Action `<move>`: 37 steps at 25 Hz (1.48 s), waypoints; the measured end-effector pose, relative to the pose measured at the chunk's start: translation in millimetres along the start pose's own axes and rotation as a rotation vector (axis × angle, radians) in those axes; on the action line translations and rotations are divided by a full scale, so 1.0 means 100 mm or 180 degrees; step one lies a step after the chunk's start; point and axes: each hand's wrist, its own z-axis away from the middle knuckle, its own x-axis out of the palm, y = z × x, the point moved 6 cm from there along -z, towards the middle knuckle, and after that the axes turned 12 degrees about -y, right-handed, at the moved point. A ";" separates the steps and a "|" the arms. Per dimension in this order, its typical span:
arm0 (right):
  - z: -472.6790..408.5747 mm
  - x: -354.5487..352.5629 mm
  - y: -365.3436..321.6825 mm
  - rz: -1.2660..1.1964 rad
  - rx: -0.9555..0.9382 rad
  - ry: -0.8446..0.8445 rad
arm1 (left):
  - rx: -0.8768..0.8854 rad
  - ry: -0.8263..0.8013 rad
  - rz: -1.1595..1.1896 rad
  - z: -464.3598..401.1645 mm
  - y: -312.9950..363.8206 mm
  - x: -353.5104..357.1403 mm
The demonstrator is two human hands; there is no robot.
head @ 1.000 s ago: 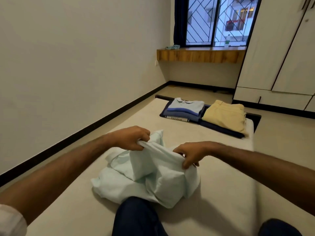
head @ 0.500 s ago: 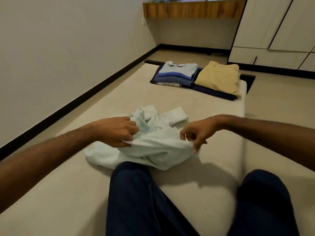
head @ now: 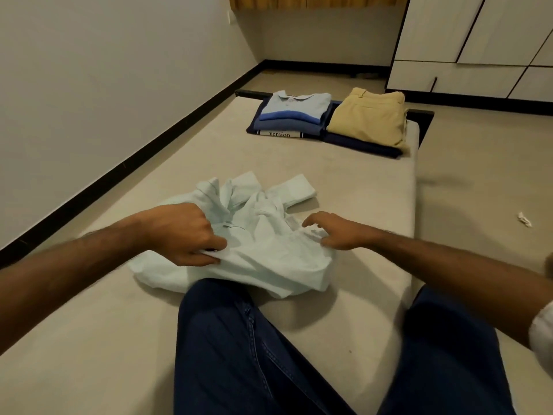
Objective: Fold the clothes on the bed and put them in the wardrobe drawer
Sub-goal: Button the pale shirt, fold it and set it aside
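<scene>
Two legs in dark blue jeans (head: 239,354) fill the near edge of the view, the left one lying on the bed (head: 359,187), the right one off its right side. Just beyond the left knee lies a crumpled pale mint shirt (head: 269,259), bunched into a loose heap on the beige mattress; its long axis runs roughly from near left to far right, with a folded cuff (head: 296,190) pointing toward the far right and a collar-like edge rumpled at the far left. The left hand (head: 185,235) has its fingers curled and pinches a fold of the shirt at its near left part. The right hand (head: 335,232) rests on the shirt's right edge with fingers bent and spread, touching the cloth; whether it actually grips the fabric cannot be told. Farther along the bed, well apart from the shirt, two folded piles sit side by side near the far end: a stack of blue tops (head: 293,115) on the left, the lowest showing the word "version", and tan trousers (head: 368,118) on a dark navy garment to the right. Beyond the bed, at the far right, stands the white wardrobe (head: 466,40) with its low drawer (head: 449,82) closed. A small white scrap (head: 524,219) lies on the floor right of the bed.
</scene>
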 end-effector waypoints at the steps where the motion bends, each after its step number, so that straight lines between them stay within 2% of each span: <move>1: -0.02 -0.08 0.03 -0.0370 0.0032 0.0294 | -0.0006 0.0020 -0.0003 0.00 0.01 0.00; 3: -0.11 -0.22 0.00 -0.0841 0.0030 0.0721 | -0.0022 0.0025 -0.0020 -0.02 0.05 0.02; 4: -0.18 -0.25 -0.04 -0.0957 -0.0017 0.0754 | -0.0011 0.0027 -0.0051 -0.04 0.08 0.02; 7: -0.42 -0.15 -0.26 -0.0686 -0.0177 0.0198 | 0.0060 0.0068 -0.0094 -0.10 0.13 0.03; 12: -0.51 -0.03 -0.22 -0.0084 0.0355 -0.0771 | -0.0070 -0.0256 -0.0019 -0.01 0.00 0.12; 14: -0.40 -0.31 -0.14 -0.0872 0.0345 -0.0801 | -0.0284 -0.0680 0.0045 0.06 -0.16 0.17; 16: -0.20 -0.84 -0.17 -0.2186 -0.0096 -0.0336 | -0.0745 -0.1323 0.0123 0.22 -0.43 0.22; 18: 0.03 -1.51 -0.18 -0.3091 -0.0584 0.0652 | -0.1351 -0.1726 0.0082 0.49 -0.77 0.17; 19: 0.16 -1.80 -0.18 -0.3366 -0.0674 0.1217 | -0.1707 -0.1740 0.0041 0.66 -0.95 0.12; 20: 0.26 -2.05 -0.19 -0.3549 -0.0694 0.1691 | -0.2080 -0.1638 0.0023 0.81 -1.11 0.02; 22: 0.38 -2.39 -0.25 -0.3696 -0.0744 0.2254 | -0.2706 -0.1285 0.0146 1.05 -1.37 -0.15; 27: 0.66 -3.06 -0.62 -0.4112 -0.1264 0.3194 | -0.3500 -0.0770 0.0392 1.51 -1.77 -0.43; 30: 0.80 -3.28 -0.79 -0.4239 -0.1623 0.3475 | -0.3841 -0.0648 0.0145 1.70 -1.81 -0.47; 34: 0.99 -3.51 -0.97 -0.3934 -0.1933 0.3898 | -0.4530 0.0235 -0.0388 2.02 -1.84 -1.09; 36: 1.12 -3.63 -1.10 -0.3604 -0.1949 0.4165 | -0.4956 0.0901 -0.0023 2.27 -1.91 -1.45; 37: 1.16 -3.70 -1.16 -0.3488 -0.1914 0.4225 | -0.5178 0.1493 0.0499 2.42 -1.96 -1.59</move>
